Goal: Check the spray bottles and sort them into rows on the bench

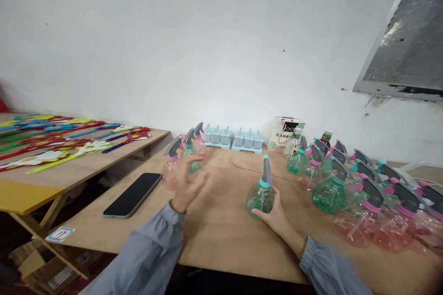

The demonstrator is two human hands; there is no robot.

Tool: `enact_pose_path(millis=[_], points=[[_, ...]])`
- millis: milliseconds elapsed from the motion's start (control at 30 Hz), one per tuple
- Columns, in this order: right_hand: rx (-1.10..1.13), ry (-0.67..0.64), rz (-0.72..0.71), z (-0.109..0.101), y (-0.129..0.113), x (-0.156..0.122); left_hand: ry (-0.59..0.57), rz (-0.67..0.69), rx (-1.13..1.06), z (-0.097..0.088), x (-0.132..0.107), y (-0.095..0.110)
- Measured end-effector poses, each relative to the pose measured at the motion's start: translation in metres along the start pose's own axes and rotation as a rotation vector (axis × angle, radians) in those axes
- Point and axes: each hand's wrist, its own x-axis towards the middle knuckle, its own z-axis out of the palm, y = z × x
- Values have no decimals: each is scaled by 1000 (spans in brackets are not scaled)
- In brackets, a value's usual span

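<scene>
My right hand [273, 214] is wrapped round the base of a green spray bottle [260, 196] with a grey trigger, which stands upright on the wooden table [221, 230]. My left hand [187, 186] hovers with its fingers spread, blurred by motion, right beside a pink spray bottle [170, 166]. Behind that one stand a green bottle [189, 152] and another pink bottle [199, 140]. Both of my arms wear grey sleeves.
Several green and pink spray bottles [346, 184] crowd the table's right side. A black phone [133, 195] lies at the left. Blue ice-lolly moulds [232, 138] and a small carton [285, 134] stand against the white wall. A second table [69, 166] at left carries coloured hand clappers [62, 140].
</scene>
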Motion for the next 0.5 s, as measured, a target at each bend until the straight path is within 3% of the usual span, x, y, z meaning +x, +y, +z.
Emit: enact_pose_path(millis=[67, 100, 200, 300, 400, 500], points=[[18, -37, 9, 12, -1, -7, -339, -130, -171, 35, -14, 28], [26, -60, 9, 18, -2, -10, -407, -198, -236, 54, -20, 39], [28, -136, 14, 36, -3, -18, -534, -345, -299, 100, -33, 55], [14, -152, -58, 34, -8, -20, -572, -380, -340, 122, -37, 54], [-68, 34, -251, -4, -15, -23, -509, -407, -396, 118, -34, 45], [-251, 448, -340, -76, -10, -34, -439, -477, -446, 98, -25, 38]])
